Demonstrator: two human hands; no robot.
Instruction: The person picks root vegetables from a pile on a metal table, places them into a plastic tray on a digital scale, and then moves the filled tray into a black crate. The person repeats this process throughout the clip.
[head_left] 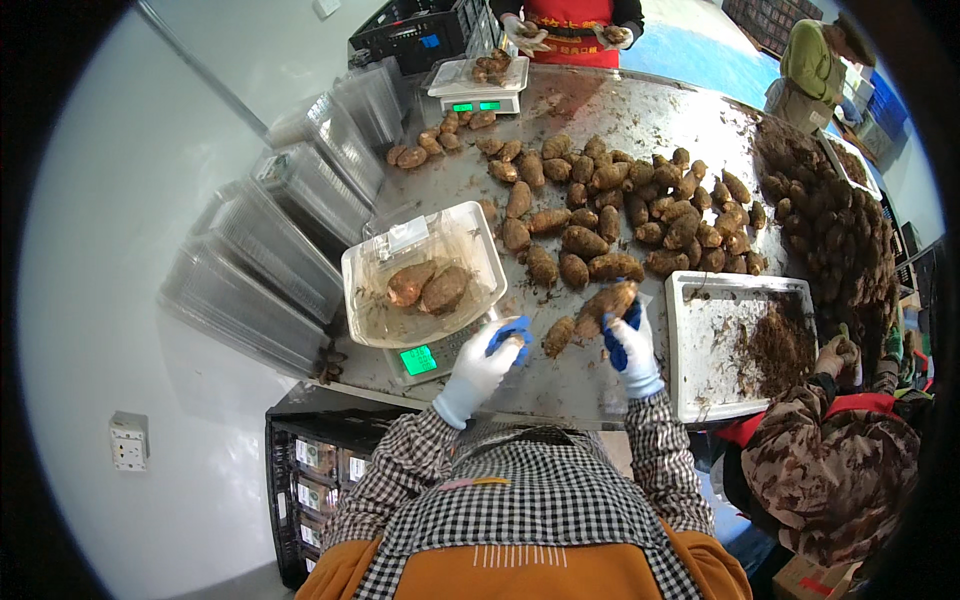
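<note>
2 tubers (pixel 445 290) in near scale's pan (pixel 490 242); many more loose tubers (pixel 610 177) on tabletop (pixel 590 90), so most prob. left. R hand (pixel 630 345) grips 1 tuber (pixel 608 303) betw. pan & white tray (pixel 700 350) (tray: brown dirt). L hand (pixel 490 357) half-curled nr pan, can't tell if holding anything. Clear boxes (pixel 255 262) nested in stacks; blk crate (pixel 284 480) below holds packed boxes.
</note>
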